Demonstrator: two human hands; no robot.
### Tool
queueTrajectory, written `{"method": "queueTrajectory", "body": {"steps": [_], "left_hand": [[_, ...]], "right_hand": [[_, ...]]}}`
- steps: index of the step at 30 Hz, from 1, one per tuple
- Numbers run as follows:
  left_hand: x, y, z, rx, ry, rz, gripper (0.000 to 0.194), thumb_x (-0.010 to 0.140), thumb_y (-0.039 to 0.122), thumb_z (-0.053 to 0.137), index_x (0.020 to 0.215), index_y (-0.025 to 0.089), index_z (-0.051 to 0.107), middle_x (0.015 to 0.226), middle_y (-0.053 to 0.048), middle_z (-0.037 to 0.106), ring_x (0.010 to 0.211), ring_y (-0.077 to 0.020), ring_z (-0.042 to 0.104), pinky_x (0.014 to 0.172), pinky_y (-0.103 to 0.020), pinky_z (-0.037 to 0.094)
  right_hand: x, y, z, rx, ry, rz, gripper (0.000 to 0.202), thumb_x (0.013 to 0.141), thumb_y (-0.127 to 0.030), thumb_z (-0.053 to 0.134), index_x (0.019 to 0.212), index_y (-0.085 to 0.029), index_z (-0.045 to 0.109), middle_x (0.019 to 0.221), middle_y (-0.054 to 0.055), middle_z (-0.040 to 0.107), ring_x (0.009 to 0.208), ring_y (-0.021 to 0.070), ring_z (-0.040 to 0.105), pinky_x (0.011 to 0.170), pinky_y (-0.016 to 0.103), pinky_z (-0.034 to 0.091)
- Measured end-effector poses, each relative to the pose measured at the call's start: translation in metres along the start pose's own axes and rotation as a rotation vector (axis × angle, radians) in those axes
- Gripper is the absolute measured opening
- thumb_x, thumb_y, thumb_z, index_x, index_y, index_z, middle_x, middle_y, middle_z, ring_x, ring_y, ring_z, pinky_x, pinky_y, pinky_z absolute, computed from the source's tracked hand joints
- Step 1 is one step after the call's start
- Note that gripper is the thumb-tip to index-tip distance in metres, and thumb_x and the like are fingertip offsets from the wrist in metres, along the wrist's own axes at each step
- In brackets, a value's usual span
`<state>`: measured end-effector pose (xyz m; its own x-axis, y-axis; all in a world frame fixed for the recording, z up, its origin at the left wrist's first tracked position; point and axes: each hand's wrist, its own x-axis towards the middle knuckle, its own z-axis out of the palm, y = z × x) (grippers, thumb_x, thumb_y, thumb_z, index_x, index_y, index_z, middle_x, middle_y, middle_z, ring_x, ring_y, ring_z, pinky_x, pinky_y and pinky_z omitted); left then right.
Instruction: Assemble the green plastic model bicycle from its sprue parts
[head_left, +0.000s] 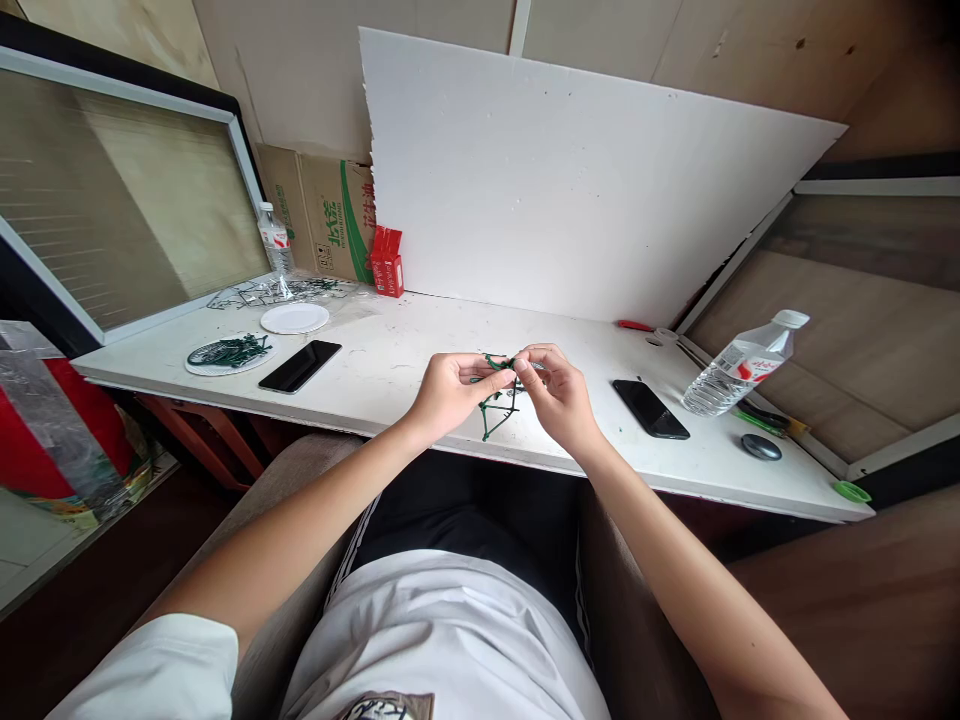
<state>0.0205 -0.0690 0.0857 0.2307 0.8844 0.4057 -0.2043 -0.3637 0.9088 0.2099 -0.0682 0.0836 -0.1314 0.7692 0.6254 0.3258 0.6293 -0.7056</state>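
Close together over the front part of the white table (390, 345), my left hand (459, 392) and my right hand (559, 392) both pinch a small frame of thin dark green plastic pieces (496, 408). Thumbs and fingertips almost meet at its upper part, which they partly hide. Its lower struts hang below the fingers near the table's front edge. Both hands are closed, and what exactly lies between the fingertips is too small to make out. On the left, similar loose green pieces (238, 350) lie in a heap on a white plate (196, 368).
A second white plate (295, 319), a phone (300, 366) and a water bottle (276, 245) are on the left. At right are another phone (649, 408), a bottle (746, 365) and a dark mouse-like object (760, 446). A red box (387, 263) stands before a carton (319, 215).
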Motion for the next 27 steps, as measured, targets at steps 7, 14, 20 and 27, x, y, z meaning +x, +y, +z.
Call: {"method": "queueTrajectory", "body": {"steps": [7,14,20,27], "left_hand": [[0.0,-0.0019,0.0004,-0.016,0.001,-0.015,0.046,0.078,0.048,0.091,0.104,0.011,0.083,0.1,-0.013,0.083,0.098,-0.03,0.079,0.097,-0.047,0.063],[0.0015,-0.0069,-0.0011,-0.028,-0.007,-0.031,0.046,0.078,0.047,0.091,0.106,0.011,0.083,0.102,-0.013,0.083,0.099,-0.0301,0.079,0.098,-0.048,0.063],[0.0022,-0.0091,0.0008,-0.069,0.0,-0.058,0.051,0.075,0.05,0.093,0.106,0.011,0.083,0.102,-0.014,0.083,0.098,-0.0301,0.08,0.1,-0.049,0.061],[0.0031,-0.0091,0.0026,-0.157,0.028,-0.158,0.049,0.071,0.048,0.096,0.1,0.011,0.082,0.1,-0.013,0.083,0.097,-0.0286,0.079,0.099,-0.046,0.059]], "right_hand": [[0.0019,0.0033,-0.0026,-0.018,-0.017,-0.011,0.032,0.101,-0.056,0.065,0.102,-0.025,0.075,0.111,0.009,0.068,0.111,0.0251,0.066,0.088,0.041,0.061],[0.0043,0.0072,-0.0073,-0.063,-0.041,-0.028,0.032,0.101,-0.057,0.066,0.102,-0.027,0.077,0.11,0.009,0.069,0.108,0.0247,0.067,0.088,0.041,0.059],[0.0043,0.0032,-0.0081,-0.131,-0.032,-0.059,0.035,0.101,-0.059,0.064,0.103,-0.027,0.078,0.109,0.009,0.07,0.107,0.0255,0.067,0.089,0.043,0.058],[0.0044,0.0037,-0.0083,-0.128,-0.033,-0.068,0.033,0.102,-0.057,0.065,0.103,-0.027,0.079,0.107,0.009,0.069,0.105,0.0252,0.067,0.086,0.042,0.058]]}}
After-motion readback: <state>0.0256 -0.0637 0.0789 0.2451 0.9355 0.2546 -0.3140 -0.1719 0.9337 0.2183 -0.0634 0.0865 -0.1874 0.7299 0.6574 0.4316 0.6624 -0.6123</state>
